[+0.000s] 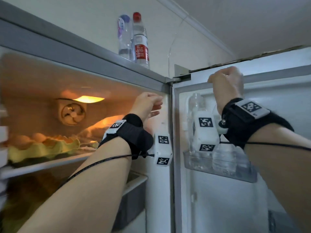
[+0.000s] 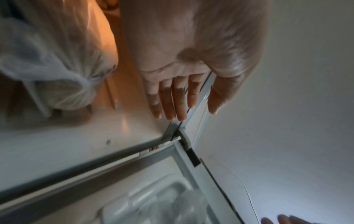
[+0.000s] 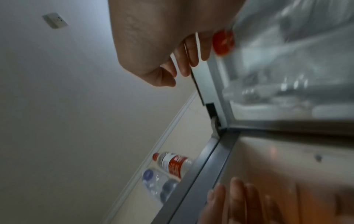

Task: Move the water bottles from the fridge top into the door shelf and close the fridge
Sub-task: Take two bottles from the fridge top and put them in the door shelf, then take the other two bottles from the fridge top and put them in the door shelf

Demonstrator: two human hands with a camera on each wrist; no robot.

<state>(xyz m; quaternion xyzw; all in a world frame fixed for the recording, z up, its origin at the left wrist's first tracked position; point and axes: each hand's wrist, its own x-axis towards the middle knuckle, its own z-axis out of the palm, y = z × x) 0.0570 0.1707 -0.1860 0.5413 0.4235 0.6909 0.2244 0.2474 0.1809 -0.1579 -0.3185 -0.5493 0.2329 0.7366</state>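
Note:
Two water bottles stand side by side on the fridge top [image 1: 94, 52]: a blue-capped one [image 1: 124, 36] [image 3: 155, 181] and a red-capped one with a red label [image 1: 141, 42] [image 3: 174, 164]. The door is open, and its clear shelf [image 1: 218, 174] holds several bottles [image 1: 223, 157]; the red cap [image 3: 223, 42] of one shows by my right fingers. My right hand [image 1: 225, 79] [image 3: 180, 72] is raised at the door's top edge, fingers loosely curled, holding nothing. My left hand [image 1: 149, 105] [image 2: 191, 112] hovers with straight fingers at the cabinet's upper right corner, below the bottles.
Inside the lit fridge an egg carton [image 1: 42, 145] sits on the upper shelf beside a tied plastic bag [image 2: 57, 68]. A drawer [image 1: 133, 190] sits lower down. The wall and ceiling are close behind the fridge top, with a wall socket [image 3: 55, 20].

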